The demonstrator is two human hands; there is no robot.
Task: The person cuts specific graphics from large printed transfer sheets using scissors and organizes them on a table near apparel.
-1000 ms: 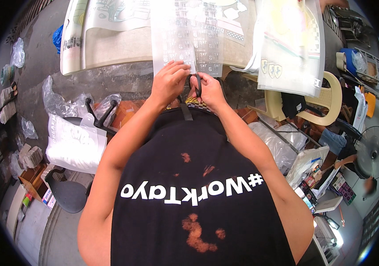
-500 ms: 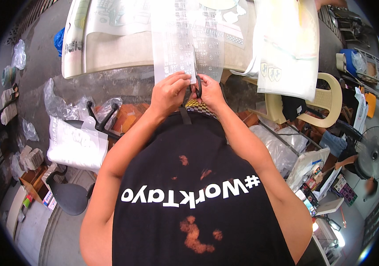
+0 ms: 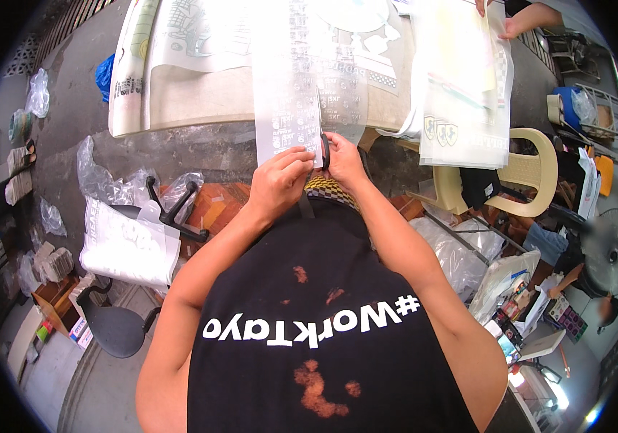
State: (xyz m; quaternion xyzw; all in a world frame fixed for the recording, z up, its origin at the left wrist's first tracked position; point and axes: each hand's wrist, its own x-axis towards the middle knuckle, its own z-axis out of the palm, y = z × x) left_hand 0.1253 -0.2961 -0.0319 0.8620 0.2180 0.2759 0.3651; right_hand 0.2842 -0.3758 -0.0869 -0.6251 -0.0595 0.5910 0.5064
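A translucent film sheet (image 3: 277,83) with rows of small white printed labels hangs over the table's near edge toward me. My left hand (image 3: 280,182) pinches the lower end of this film between thumb and fingers. Close beside it, my right hand (image 3: 344,164) is closed round the dark handles of a pair of scissors (image 3: 325,153). The blades point away from me, up along the film, with a printed strip on each side; how far they are apart is hard to make out.
Large printed sheets (image 3: 460,130) drape over the table (image 3: 201,108) at right, another person's hand (image 3: 520,22) at their far edge. A rolled sheet (image 3: 130,79) lies at left. Nearby stand a cream plastic chair (image 3: 543,173), a dark office chair (image 3: 118,328) and clear plastic bags (image 3: 99,173).
The film end and both my hands sit slightly lower in view. At far right, the other person's hands show more, and the draped sheets have shifted. I still hold film and scissors.
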